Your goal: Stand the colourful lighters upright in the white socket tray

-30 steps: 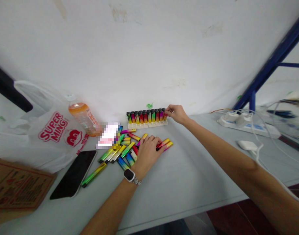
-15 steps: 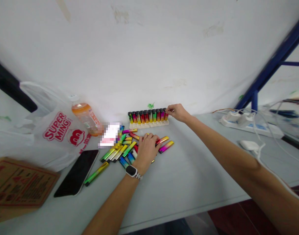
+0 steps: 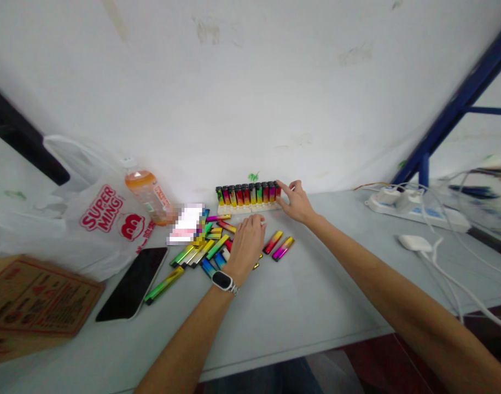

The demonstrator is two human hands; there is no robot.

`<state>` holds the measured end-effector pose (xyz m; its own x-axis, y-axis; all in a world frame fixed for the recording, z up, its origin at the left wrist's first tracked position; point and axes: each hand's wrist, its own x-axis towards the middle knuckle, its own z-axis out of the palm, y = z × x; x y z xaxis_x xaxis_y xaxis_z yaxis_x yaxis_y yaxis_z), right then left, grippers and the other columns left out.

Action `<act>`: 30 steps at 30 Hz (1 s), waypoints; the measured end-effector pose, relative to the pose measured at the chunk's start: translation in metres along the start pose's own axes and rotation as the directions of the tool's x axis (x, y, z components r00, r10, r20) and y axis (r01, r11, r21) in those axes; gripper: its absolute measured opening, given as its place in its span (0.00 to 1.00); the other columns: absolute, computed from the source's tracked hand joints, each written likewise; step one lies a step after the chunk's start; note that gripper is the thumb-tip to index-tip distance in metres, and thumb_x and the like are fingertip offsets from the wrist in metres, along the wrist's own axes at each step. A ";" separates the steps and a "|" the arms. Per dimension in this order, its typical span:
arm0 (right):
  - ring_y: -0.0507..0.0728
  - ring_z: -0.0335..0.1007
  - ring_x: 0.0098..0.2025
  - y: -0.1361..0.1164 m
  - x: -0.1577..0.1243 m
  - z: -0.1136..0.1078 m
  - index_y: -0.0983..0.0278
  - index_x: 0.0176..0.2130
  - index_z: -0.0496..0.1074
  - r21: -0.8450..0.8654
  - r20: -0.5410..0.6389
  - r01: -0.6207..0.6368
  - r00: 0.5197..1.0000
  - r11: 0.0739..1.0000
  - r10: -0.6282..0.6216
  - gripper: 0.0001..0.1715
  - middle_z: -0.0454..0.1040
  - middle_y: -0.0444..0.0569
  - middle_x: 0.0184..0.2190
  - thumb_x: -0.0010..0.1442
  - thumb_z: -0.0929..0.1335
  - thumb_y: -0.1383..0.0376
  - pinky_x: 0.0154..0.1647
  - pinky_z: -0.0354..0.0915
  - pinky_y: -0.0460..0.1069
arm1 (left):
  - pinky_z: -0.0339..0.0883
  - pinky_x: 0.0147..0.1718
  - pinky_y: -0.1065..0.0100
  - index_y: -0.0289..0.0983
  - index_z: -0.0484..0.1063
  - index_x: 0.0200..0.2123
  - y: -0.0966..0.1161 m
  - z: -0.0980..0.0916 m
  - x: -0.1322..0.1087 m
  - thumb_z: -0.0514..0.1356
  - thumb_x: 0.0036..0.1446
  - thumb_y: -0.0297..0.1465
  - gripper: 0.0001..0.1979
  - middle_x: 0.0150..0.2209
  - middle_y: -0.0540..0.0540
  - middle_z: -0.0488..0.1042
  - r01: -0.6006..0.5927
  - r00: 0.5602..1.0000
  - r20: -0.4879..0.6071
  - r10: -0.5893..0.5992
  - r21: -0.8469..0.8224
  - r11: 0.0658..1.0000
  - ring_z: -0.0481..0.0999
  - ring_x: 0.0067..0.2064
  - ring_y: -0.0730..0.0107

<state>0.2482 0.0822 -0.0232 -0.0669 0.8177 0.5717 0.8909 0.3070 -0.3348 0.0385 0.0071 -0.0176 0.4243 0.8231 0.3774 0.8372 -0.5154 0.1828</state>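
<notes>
A row of colourful lighters (image 3: 249,195) stands upright in a pale rack (image 3: 250,209) against the wall. My right hand (image 3: 295,201) is at the rack's right end, fingers apart, the index fingertip touching the last lighter. Over the right part of a loose pile of lighters (image 3: 198,254) rests my left hand (image 3: 248,241), palm down; its fingers are bent and what lies beneath them is hidden. Just right of it lie a red-yellow lighter (image 3: 273,242) and a pink-yellow lighter (image 3: 283,248), side by side on the table.
On the left are a cardboard box (image 3: 41,301), a plastic bag (image 3: 78,219), an orange drink bottle (image 3: 147,191) and a black phone (image 3: 132,284). A power strip (image 3: 423,210) and a white charger (image 3: 414,243) with cables lie on the right.
My right hand's fingers have spread from a pinch at the rack's end. My left hand has drawn back slightly from the red-yellow lighter, which now shows whole.
</notes>
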 end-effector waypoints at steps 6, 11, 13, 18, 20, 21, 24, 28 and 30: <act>0.61 0.65 0.47 -0.047 -0.049 -0.019 0.63 0.49 0.71 0.223 0.069 0.099 0.991 0.970 -0.117 0.17 0.62 0.53 0.44 0.59 0.67 0.64 0.53 0.63 0.57 | 0.60 0.44 0.59 0.38 0.68 0.41 -0.005 -0.005 -0.005 0.48 0.71 0.33 0.11 0.43 0.43 0.73 -0.023 1.000 0.014 0.022 0.044 0.999 0.72 0.46 0.58; 0.59 0.66 0.45 -0.064 -0.075 -0.019 0.63 0.41 0.72 0.228 0.278 0.193 0.927 0.954 -0.254 0.09 0.65 0.51 0.43 0.59 0.69 0.64 0.51 0.61 0.55 | 0.60 0.45 0.58 0.38 0.69 0.39 -0.008 -0.006 -0.005 0.48 0.70 0.31 0.11 0.42 0.43 0.74 0.000 1.000 0.019 0.000 0.046 0.999 0.72 0.46 0.58; 0.58 0.65 0.45 -0.063 -0.072 -0.013 0.63 0.40 0.72 0.175 0.300 0.210 0.919 0.962 -0.255 0.08 0.66 0.52 0.42 0.61 0.69 0.62 0.49 0.61 0.54 | 0.60 0.45 0.57 0.38 0.69 0.39 -0.010 -0.006 -0.005 0.48 0.70 0.31 0.11 0.42 0.43 0.74 0.011 1.000 0.008 -0.011 0.043 0.999 0.72 0.46 0.58; 0.58 0.65 0.44 -0.058 -0.048 0.006 0.64 0.38 0.73 0.049 0.304 0.228 0.924 0.972 -0.232 0.11 0.67 0.52 0.41 0.65 0.66 0.58 0.47 0.59 0.53 | 0.61 0.46 0.56 0.38 0.71 0.40 -0.017 -0.007 -0.004 0.48 0.69 0.31 0.12 0.42 0.42 0.74 0.075 0.996 -0.038 -0.075 0.002 0.997 0.72 0.48 0.55; 0.59 0.66 0.45 -0.058 -0.039 0.009 0.64 0.39 0.74 0.026 0.302 0.215 0.929 0.976 -0.213 0.14 0.68 0.53 0.42 0.66 0.65 0.57 0.48 0.59 0.53 | 0.62 0.47 0.56 0.38 0.71 0.40 -0.021 -0.008 -0.004 0.48 0.69 0.31 0.12 0.43 0.42 0.74 0.102 0.993 -0.058 -0.103 -0.022 0.995 0.72 0.49 0.55; 0.59 0.66 0.46 -0.059 -0.036 0.009 0.64 0.39 0.74 0.023 0.304 0.214 0.929 0.976 -0.211 0.15 0.69 0.54 0.42 0.67 0.65 0.56 0.49 0.59 0.54 | 0.62 0.47 0.56 0.38 0.71 0.40 -0.024 -0.008 -0.004 0.48 0.69 0.31 0.12 0.43 0.42 0.74 0.111 0.992 -0.065 -0.113 -0.032 0.993 0.72 0.49 0.55; 0.62 0.66 0.50 -0.060 -0.025 0.004 0.63 0.41 0.76 0.031 0.347 0.228 0.910 0.973 -0.225 0.13 0.71 0.54 0.44 0.63 0.67 0.57 0.52 0.57 0.55 | 0.63 0.47 0.55 0.38 0.71 0.39 -0.031 -0.008 -0.004 0.48 0.69 0.31 0.12 0.42 0.42 0.74 0.128 0.988 -0.077 -0.132 -0.051 0.990 0.72 0.49 0.55; 0.66 0.66 0.50 -0.063 -0.011 -0.002 0.61 0.38 0.79 -0.013 0.527 0.238 0.827 0.971 -0.196 0.14 0.73 0.55 0.43 0.52 0.73 0.57 0.52 0.57 0.57 | 0.64 0.47 0.55 0.38 0.71 0.38 -0.038 -0.007 -0.003 0.50 0.68 0.31 0.11 0.41 0.42 0.74 0.126 0.985 -0.106 -0.134 -0.077 0.989 0.73 0.49 0.54; 0.67 0.67 0.49 -0.065 -0.005 -0.001 0.62 0.36 0.79 -0.034 0.572 0.237 0.801 0.971 -0.176 0.15 0.75 0.56 0.42 0.50 0.74 0.56 0.50 0.58 0.57 | 0.65 0.47 0.54 0.38 0.71 0.37 -0.041 -0.006 -0.003 0.51 0.67 0.31 0.10 0.41 0.43 0.74 0.120 0.983 -0.125 -0.131 -0.097 0.988 0.73 0.48 0.54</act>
<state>0.1915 0.0579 -0.0032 -0.4672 0.8797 0.0882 0.8643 0.4755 -0.1638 0.0009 0.0242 -0.0204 0.2643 0.8474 0.4605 0.8444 -0.4340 0.3140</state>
